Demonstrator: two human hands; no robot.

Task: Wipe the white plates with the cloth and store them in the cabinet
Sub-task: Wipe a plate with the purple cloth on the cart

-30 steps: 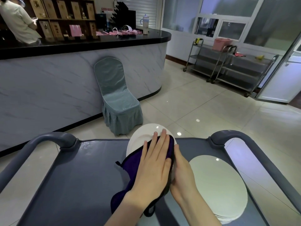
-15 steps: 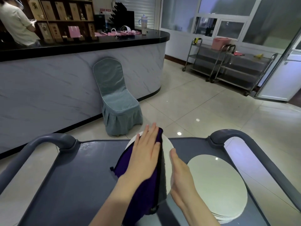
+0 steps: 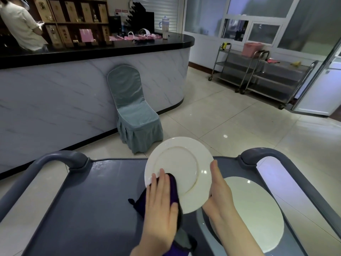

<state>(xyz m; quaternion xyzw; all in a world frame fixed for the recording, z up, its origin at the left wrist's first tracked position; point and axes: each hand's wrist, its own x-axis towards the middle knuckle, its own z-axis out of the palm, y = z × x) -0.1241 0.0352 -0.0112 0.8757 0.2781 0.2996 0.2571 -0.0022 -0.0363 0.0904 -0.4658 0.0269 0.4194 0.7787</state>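
Over the grey cart (image 3: 92, 200), the left hand (image 3: 162, 206) is laid flat, fingers straight, and the purple cloth (image 3: 173, 188) is pressed by it onto the low left part of the white plate (image 3: 182, 167). The plate's right rim is pinched by the right hand (image 3: 219, 196), and the plate is held up, tilted. A stack of plates (image 3: 258, 215) is set just beside.

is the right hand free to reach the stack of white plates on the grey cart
Probably not yet: the right hand grips the rim of the round white plate being wiped. Otherwise the way looks free; the stack of white plates lies just beside it on the grey cart.
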